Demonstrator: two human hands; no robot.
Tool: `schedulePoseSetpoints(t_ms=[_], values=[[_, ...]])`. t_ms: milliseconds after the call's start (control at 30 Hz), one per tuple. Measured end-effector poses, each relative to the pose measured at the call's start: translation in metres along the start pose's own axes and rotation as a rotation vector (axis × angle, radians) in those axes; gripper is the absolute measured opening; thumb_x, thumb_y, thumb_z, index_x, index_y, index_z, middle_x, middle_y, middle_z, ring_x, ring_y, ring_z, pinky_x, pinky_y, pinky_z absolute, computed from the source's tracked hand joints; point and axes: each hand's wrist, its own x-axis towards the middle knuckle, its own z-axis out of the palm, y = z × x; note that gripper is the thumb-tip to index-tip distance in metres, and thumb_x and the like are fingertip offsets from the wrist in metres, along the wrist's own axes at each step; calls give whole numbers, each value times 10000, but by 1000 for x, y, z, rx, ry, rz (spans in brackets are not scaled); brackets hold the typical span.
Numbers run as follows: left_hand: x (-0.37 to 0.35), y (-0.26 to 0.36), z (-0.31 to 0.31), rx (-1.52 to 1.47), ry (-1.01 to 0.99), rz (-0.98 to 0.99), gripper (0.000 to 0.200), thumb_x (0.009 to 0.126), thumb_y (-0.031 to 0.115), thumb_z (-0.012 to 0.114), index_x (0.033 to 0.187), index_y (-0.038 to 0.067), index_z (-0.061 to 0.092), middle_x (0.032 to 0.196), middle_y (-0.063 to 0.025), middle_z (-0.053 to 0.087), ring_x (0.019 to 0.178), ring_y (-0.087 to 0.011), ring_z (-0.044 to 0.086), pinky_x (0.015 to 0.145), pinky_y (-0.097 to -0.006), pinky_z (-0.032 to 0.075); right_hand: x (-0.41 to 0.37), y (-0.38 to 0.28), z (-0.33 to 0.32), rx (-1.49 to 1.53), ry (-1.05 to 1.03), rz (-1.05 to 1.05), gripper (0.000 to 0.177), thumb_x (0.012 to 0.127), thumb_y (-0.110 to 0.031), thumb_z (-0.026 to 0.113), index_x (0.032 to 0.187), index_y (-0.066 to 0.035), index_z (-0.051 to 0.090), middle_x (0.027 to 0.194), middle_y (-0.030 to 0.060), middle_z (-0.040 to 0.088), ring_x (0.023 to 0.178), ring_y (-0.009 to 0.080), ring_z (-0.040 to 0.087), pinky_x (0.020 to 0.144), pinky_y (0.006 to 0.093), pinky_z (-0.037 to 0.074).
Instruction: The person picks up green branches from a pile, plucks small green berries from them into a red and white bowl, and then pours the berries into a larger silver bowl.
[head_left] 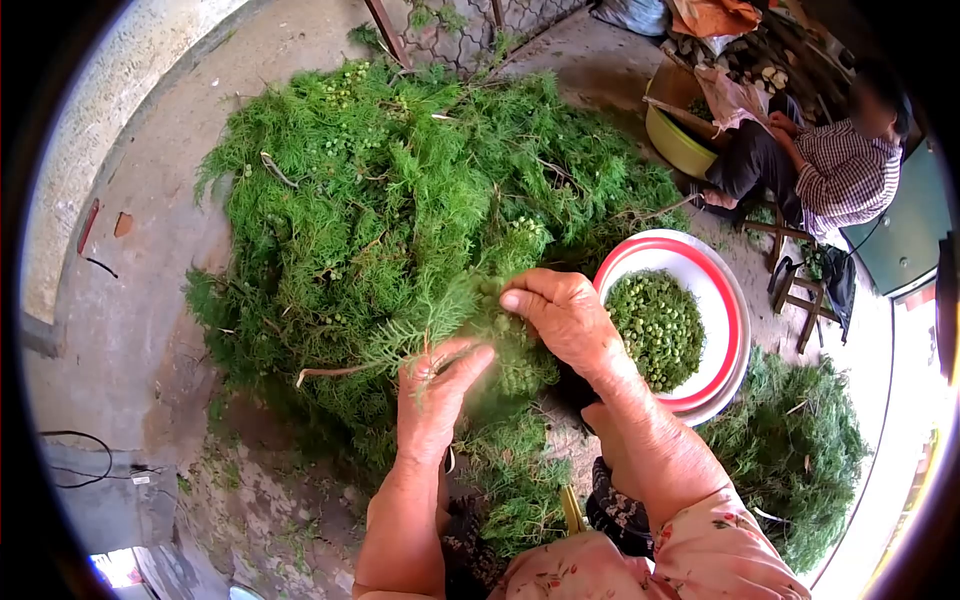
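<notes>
My left hand (pixel 437 395) is closed around a feathery green conifer sprig (pixel 430 335), its woody stem (pixel 335 373) sticking out to the left. My right hand (pixel 565 318) is beside it, thumb and forefinger pinched together at the sprig's right side. What lies between those fingertips is blurred and too small to make out. Below both hands spreads a large heap of cut conifer branches (pixel 370 220), with small pale green cones among the foliage. Close to my right forearm stands a white basin with a red band (pixel 733 325), holding many picked green cones (pixel 655 330).
Another person (pixel 850 170) sits at the upper right next to a yellow-green tub (pixel 675 145). A wooden stool (pixel 805 300) stands below them. A second pile of greenery (pixel 790 450) lies at the lower right. A curved wall (pixel 100 110) bounds the left side.
</notes>
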Motion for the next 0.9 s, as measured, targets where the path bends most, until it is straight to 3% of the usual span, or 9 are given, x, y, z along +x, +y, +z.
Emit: schedulePoseSetpoints(t_ms=[67, 167, 267, 300, 400, 467, 667, 800, 900], values=[[0, -3, 5, -134, 5, -4, 197, 755, 125, 713, 908, 10, 662, 804, -13, 630, 733, -88, 562, 673, -210, 435, -2, -2, 5, 82, 93, 75, 182, 856, -204, 605, 884, -28, 642, 616, -3, 549, 516, 55, 451, 463, 216, 362], [1, -5, 6, -167, 77, 32, 172, 732, 100, 729, 854, 11, 645, 688, 9, 583, 538, -42, 435, 473, -190, 318, -6, -17, 5, 381, 216, 307, 187, 890, -226, 558, 850, -50, 608, 521, -29, 457, 391, 58, 345, 350, 218, 235], [0, -5, 3, -222, 120, 31, 152, 729, 79, 729, 828, 22, 629, 653, 12, 560, 471, -31, 397, 413, -187, 294, 5, -2, -20, 749, 178, 164, 181, 901, -221, 534, 909, -44, 573, 650, 8, 515, 469, 72, 415, 386, 205, 284], [2, -7, 1, -239, 107, 39, 152, 730, 78, 728, 829, 22, 627, 648, 14, 557, 471, -31, 401, 414, -186, 300, 7, -2, -23, 819, 170, 166, 170, 890, -208, 545, 926, -42, 558, 753, 42, 539, 520, 96, 456, 411, 208, 322], [4, -5, -2, -237, 88, 49, 155, 732, 102, 729, 833, 33, 633, 627, 33, 538, 477, -31, 397, 424, -185, 296, 3, -9, -21, 971, 103, 256, 170, 872, -200, 564, 929, -41, 552, 786, 56, 542, 534, 118, 478, 424, 216, 346], [5, -5, -1, -205, 92, 51, 183, 731, 148, 733, 858, 44, 651, 612, 59, 525, 491, -25, 367, 447, -186, 255, 0, -5, -18, 889, 2, 255, 194, 863, -210, 583, 939, -33, 560, 778, 54, 544, 530, 110, 481, 396, 207, 323], [2, -2, 5, -160, 95, 16, 131, 729, 68, 724, 803, 23, 625, 668, 3, 567, 504, -39, 410, 433, -184, 309, -7, -7, -2, 532, -99, 296, 222, 857, -216, 609, 936, -11, 583, 636, -11, 497, 448, 60, 396, 376, 197, 254], [-1, -5, 7, -111, 3, 53, 169, 756, 123, 702, 889, 30, 655, 715, 37, 577, 600, -37, 465, 536, -186, 349, -7, -3, 2, 512, 54, 303, 163, 872, -190, 586, 882, -28, 570, 625, -16, 501, 440, 56, 389, 372, 196, 255], [-1, -3, 10, -140, -3, 22, 154, 762, 108, 693, 884, 21, 655, 779, 6, 605, 684, -65, 521, 627, -202, 410, -10, -5, 9, 632, 157, 354, 139, 881, -194, 570, 861, -57, 565, 632, -17, 509, 457, 56, 390, 381, 189, 266]])
